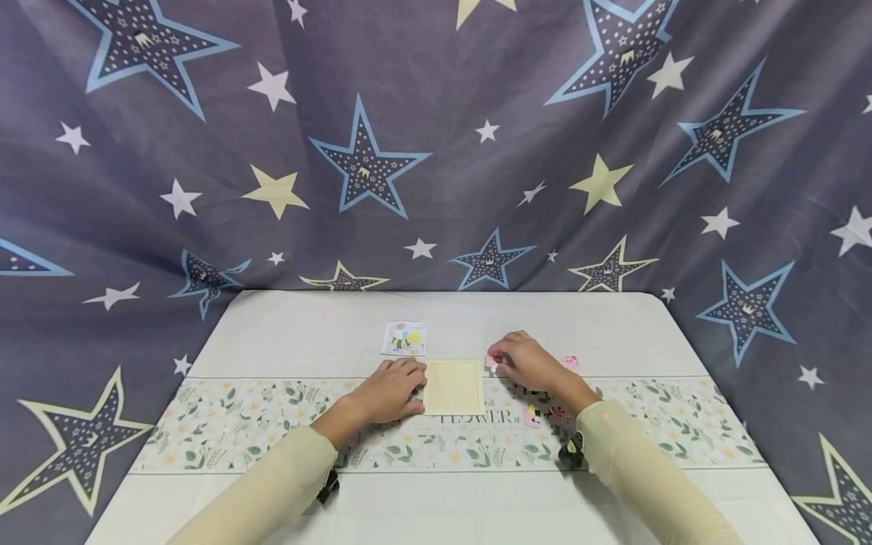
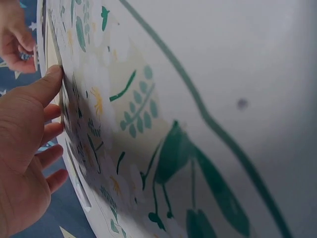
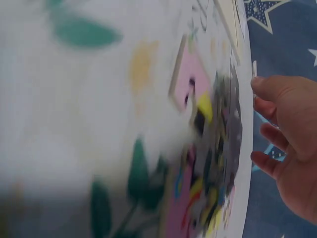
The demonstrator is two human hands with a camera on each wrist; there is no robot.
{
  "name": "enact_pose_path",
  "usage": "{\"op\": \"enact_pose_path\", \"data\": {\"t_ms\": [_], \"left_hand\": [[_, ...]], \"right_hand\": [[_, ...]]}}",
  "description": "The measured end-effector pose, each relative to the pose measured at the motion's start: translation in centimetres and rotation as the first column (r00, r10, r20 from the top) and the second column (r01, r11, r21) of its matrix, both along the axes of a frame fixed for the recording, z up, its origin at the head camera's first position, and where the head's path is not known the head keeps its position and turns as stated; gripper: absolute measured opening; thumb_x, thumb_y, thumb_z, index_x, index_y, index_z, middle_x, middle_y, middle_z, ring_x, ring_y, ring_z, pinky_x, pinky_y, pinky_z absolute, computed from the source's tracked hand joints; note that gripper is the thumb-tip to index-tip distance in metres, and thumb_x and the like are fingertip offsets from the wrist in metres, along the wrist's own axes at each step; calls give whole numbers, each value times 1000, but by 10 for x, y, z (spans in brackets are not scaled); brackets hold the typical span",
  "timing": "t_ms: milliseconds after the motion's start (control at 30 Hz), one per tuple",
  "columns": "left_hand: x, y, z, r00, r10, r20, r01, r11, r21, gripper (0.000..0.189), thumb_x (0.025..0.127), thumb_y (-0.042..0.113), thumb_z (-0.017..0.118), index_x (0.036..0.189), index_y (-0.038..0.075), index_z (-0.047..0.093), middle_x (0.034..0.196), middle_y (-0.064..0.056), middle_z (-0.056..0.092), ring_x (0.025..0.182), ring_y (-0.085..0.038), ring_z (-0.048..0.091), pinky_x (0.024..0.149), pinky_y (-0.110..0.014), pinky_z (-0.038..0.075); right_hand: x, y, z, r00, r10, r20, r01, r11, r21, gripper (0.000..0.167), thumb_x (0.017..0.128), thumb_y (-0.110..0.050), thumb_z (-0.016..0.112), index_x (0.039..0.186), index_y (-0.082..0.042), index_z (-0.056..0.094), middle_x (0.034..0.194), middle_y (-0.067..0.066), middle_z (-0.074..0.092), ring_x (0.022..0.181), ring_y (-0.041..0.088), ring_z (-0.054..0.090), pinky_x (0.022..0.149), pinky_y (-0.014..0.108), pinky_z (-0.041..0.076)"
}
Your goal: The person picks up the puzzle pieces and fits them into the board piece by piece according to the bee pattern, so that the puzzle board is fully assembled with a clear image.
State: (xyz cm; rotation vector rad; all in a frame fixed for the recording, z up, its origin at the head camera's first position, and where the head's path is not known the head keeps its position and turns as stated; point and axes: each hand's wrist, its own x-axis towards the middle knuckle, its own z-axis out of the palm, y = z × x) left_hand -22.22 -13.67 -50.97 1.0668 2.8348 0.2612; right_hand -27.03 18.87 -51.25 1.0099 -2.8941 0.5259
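R hand (image 1: 526,362) pinches pink pc (image 1: 490,364) w/ red; L hand (image 1: 390,389), loose, touches cream tray (image 1: 454,387).

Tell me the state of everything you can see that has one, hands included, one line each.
Left hand: touching the board's left edge
Right hand: pinching a piece
Piece: held in the right fingertips
Board: flat on the table, plain surface showing
Loose pieces: lying on the table, off the board
Card: flat, bee picture up
Curtain: hanging, creased
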Motion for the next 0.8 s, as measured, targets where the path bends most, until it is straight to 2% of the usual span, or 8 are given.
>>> {"op": "enact_pose_path", "data": {"t_ms": [333,467,667,800], "left_hand": [[-1,-2,1,1000,-7,-14,7,1000,-17,46,95,46,69,128,14,63,150,-8,53,142,-31,47,112,-55,40],[-1,-3,1,1000,-11,-8,11,1000,-17,49,95,49,67,130,14,62,151,-8,53,143,-31,46,112,-55,40],[-2,-2,0,999,-23,-34,22,999,-29,48,94,50,68,128,16,62,149,-7,54,141,-30,48,110,-54,41],[-2,-1,-1,999,-23,-34,22,999,-26,49,93,50,69,128,16,62,149,-7,55,140,-30,48,109,-53,41]], "right_hand": [[-3,-37,-1,999,51,5,-51,999,-6,23,97,-19,70,119,-13,72,112,3,70,121,29,60,110,46,45],[-2,-52,-1,998,69,-3,-69,998,2,21,96,-18,70,117,-15,73,110,1,70,119,26,61,109,44,46],[-2,-71,-1,993,116,-13,-116,993,-4,19,96,-15,68,114,-15,74,108,1,72,117,26,62,107,44,47],[-4,-81,-2,992,120,-40,-120,993,15,18,95,-15,69,112,-16,75,107,0,72,116,25,62,105,44,48]]}}
